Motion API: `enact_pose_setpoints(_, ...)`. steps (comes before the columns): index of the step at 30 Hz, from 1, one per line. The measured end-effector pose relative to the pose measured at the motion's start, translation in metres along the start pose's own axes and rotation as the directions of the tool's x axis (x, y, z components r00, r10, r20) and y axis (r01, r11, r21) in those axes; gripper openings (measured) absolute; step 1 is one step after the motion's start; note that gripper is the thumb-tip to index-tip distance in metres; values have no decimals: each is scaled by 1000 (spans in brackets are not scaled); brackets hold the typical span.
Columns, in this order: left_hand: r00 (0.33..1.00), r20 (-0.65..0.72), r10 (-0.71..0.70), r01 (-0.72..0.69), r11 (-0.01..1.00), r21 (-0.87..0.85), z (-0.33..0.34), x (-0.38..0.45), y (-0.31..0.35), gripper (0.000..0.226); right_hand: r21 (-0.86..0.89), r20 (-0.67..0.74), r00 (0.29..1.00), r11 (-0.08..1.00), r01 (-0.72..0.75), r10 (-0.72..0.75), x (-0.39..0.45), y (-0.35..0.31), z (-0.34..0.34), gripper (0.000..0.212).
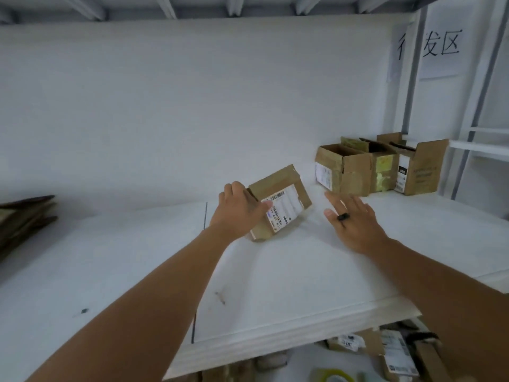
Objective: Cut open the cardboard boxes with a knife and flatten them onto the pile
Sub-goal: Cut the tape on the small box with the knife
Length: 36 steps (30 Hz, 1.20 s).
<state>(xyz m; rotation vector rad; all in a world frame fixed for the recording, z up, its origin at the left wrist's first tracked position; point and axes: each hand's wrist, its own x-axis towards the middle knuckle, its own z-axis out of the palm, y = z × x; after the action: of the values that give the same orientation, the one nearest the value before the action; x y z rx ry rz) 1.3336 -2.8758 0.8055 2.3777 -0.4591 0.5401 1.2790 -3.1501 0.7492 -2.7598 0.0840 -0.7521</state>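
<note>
A person's two bare arms reach over a white surface [275, 285]. At the centre of the frame, the left hand [239, 209] grips a small cardboard box [278, 202] bearing a shipping label, tilted up on one edge. The right hand [352, 219], wearing a dark ring, hovers just right of it with fingers spread straight. Three opened boxes [380, 168] stand at right against the wall. Flattened cardboard [24, 216] is piled at the left edge.

brown box [278, 201] with white label [283, 209], white table [275, 285]
</note>
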Motion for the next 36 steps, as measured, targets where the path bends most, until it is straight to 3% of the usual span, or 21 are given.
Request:
enact_pose_setpoints(7,996,-11,-93,89,978,-189,-62,-34,-77,50,264,218,961,959,107,-167,-7,-89,9,60)
enact_pose_setpoints(10,994,-5,-112,105,947,-305,-83,-46,-106,50,309,214,948,937,162,-235,-7,-129,17,55)
enact_pose_setpoints(15,976,77,-205,219,914,-343,-107,-66,-140,57,352,138,953,913,207,-270,1,-179,31,57)
enact_pose_setpoints(21,939,-3,-345,309,844,-437,-121,-68,-177,60,350,96,932,889,297,-349,4,-215,53,50)
enact_pose_setpoints(27,891,-10,-454,427,846,-320,-121,-57,-209,46,250,91,935,917,311,-343,13,-236,77,63)
enact_pose_setpoints(30,878,17,-479,472,856,-210,-121,-44,-214,54,221,47,946,927,302,-320,22,-241,83,67)
enact_pose_setpoints(33,910,-90,-404,390,911,-134,-118,-38,-212,59,230,32,952,930,288,-303,25,-242,88,68)
enact_pose_setpoints(36,954,-222,-201,165,971,-170,-117,-41,-206,48,170,-27,942,927,333,-334,25,-245,87,63)
